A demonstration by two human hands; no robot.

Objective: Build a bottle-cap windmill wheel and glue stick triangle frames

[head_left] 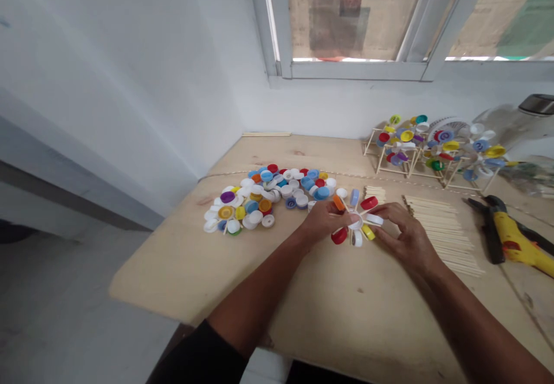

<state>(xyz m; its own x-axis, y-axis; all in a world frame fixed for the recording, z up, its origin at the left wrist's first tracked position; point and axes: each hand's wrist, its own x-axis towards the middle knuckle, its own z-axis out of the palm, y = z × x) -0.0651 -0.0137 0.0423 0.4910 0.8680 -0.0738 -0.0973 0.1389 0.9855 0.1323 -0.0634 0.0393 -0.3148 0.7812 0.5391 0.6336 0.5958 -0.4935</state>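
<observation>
Between my hands is a small wheel of bottle caps, with red, white, yellow, orange and blue caps set on thin sticks around a white hub. My left hand grips the wheel by its left side, thumb on the hub. My right hand has its fingers closed at a white cap on the wheel's right side. A heap of loose bottle caps lies to the left of the hands. Beside my right hand lies a row of thin wooden sticks, and shorter sticks lie behind the wheel.
A yellow glue gun rests on the wooden table at the right. Several stick frames with cap wheels stand at the back right, near a clear plastic bag. A thin cord crosses the table. Behind is a window.
</observation>
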